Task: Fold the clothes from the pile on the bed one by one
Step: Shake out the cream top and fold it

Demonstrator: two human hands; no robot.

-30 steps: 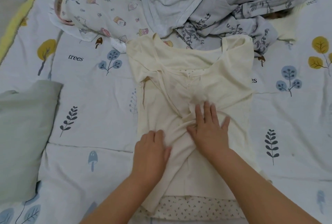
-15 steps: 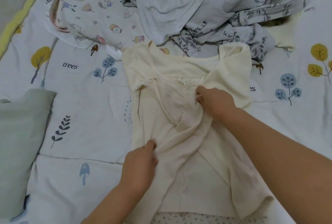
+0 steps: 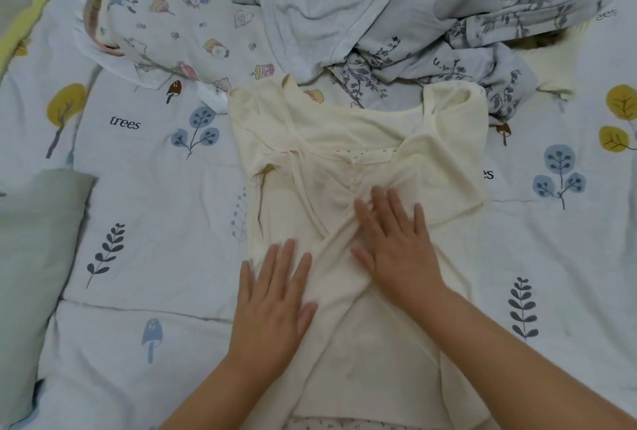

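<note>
A cream sleeveless top (image 3: 358, 150) lies spread on the bed in front of me, neckline away from me, with its sides folded in across the middle. My left hand (image 3: 272, 302) lies flat with straight fingers on the garment's left edge. My right hand (image 3: 396, 243) presses flat on the gathered middle, fingers spread. Behind the top sits the pile: a grey floral garment (image 3: 482, 61), a plain pale grey piece (image 3: 327, 6) and a white cartoon-print piece (image 3: 172, 16).
The bedsheet (image 3: 148, 223) is white with printed trees, leaves and mushrooms. A sage-green pillow (image 3: 31, 257) lies at the left edge. A dotted cloth (image 3: 344, 424) peeks out under the top's hem. A pale yellow item (image 3: 551, 64) shows under the pile at right.
My right hand let go of the pinched cloth near the neckline and came back down flat on the middle. My left hand uncurled from the left edge and now lies flat.
</note>
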